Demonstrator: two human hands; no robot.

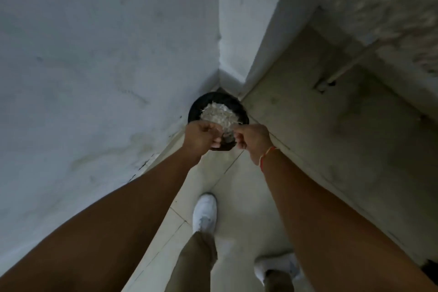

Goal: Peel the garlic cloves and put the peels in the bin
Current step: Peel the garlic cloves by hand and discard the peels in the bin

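A round black bin (194, 108) stands on the floor in the corner of two walls. A pale heap of garlic peels (219, 114) shows over its opening. My left hand (200, 135) and my right hand (251, 138) are side by side above the bin's near rim, fingers curled. Between them they pinch what looks like a thin greyish sheet (226, 132) that carries the peels; blur hides what exactly it is. I cannot tell whether the peels lie on the sheet or in the bin. No garlic cloves are in view.
A grey wall (94, 66) rises on the left and a concrete counter side (331, 114) on the right, leaving a narrow strip of tiled floor (239, 197). My white shoes (205, 211) stand on it, just behind the bin.
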